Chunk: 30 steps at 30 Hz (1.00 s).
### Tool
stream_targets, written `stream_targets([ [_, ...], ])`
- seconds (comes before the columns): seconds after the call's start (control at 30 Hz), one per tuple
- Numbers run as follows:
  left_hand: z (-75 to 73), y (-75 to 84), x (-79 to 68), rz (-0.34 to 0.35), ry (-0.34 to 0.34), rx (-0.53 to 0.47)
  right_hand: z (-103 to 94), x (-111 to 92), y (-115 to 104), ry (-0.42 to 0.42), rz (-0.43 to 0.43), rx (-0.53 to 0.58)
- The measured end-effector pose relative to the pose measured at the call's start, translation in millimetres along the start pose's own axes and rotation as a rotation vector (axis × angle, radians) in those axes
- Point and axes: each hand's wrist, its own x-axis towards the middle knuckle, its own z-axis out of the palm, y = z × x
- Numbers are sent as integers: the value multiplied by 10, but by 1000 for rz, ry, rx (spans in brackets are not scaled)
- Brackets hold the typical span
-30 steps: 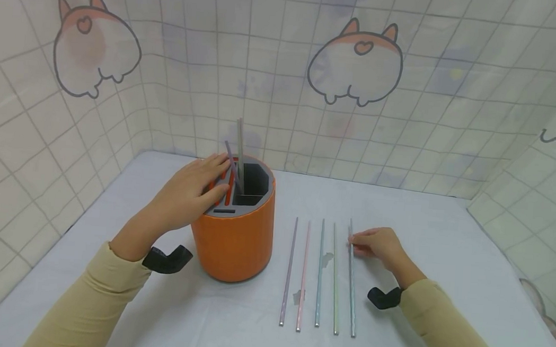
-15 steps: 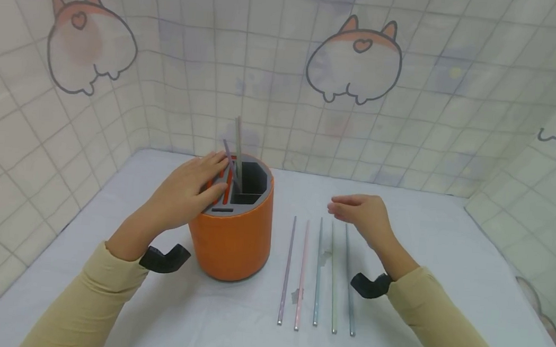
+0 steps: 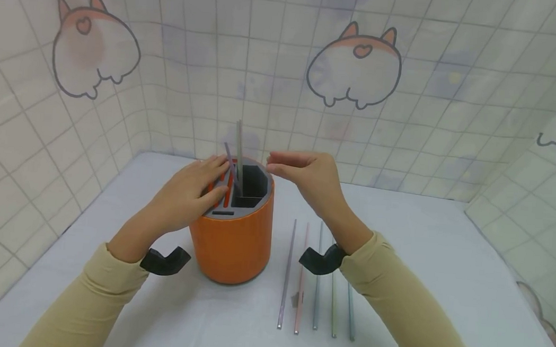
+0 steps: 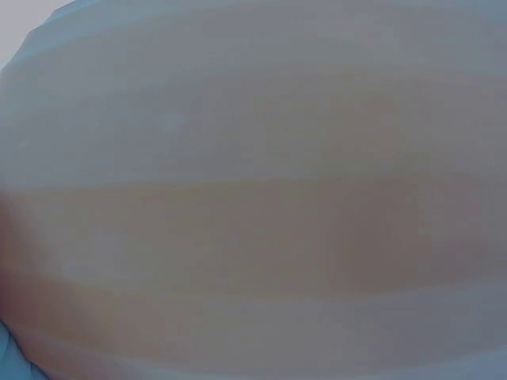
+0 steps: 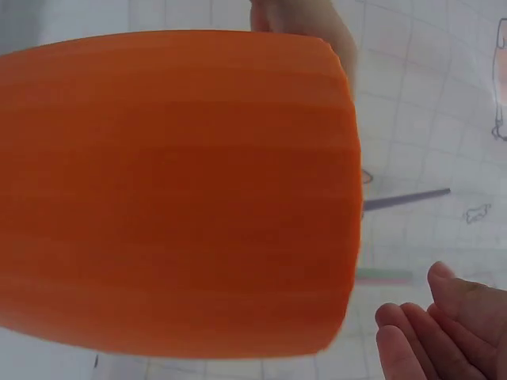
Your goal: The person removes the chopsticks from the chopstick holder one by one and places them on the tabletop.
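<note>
Nearest the viewer, two tan sleeves point(image 3: 408, 303) reach in from the lower corners, a black wrist mount point(image 3: 324, 258) just beyond each cuff. On the white table point(image 3: 433, 289), to the right of the holder, five slender sticks lie roughly parallel, apart from one another: from left to right, a purple stick point(image 3: 287, 274), a pink stick point(image 3: 302, 278), a blue stick point(image 3: 317, 303), a green stick point(image 3: 333, 307) and a bluish stick point(image 3: 351, 312), the last three partly covered by the right arm. The orange holder point(image 3: 232, 250) stands upright on the same table. The left hand point(image 3: 186, 194) rests across its slotted grey top, fingers spread and grasping nothing. The right hand point(image 3: 311, 181) is raised just beside the far right rim; its fingers are released, with thumb and fingertips apart, as the right wrist view confirms. A lilac stick point(image 3: 231, 157) and a pale stick point(image 3: 239, 158), the latter possibly a pair, lean in the large compartment. Behind, a grid-patterned backdrop point(image 3: 265, 61) bears cartoon animals point(image 3: 355, 75) seen from the rear.
</note>
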Motion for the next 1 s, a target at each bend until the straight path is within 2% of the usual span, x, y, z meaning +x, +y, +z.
stream_targets([
  [0.53,20,-32,16,23,21,8,457,168,-119,-109,-23,27],
  [0.67,23,-37,9,25,27,-3,535,173,-141,-114,-22,-27],
  [0.8,21,-34,16,28,22,-3,519,162,-173,-71,-51,-42],
  [0.9,26,-39,24,29,16,5,434,135,-250,-24,-103,26],
  [1.0,26,-45,19,21,8,15,321,95,-378,17,-197,92],
])
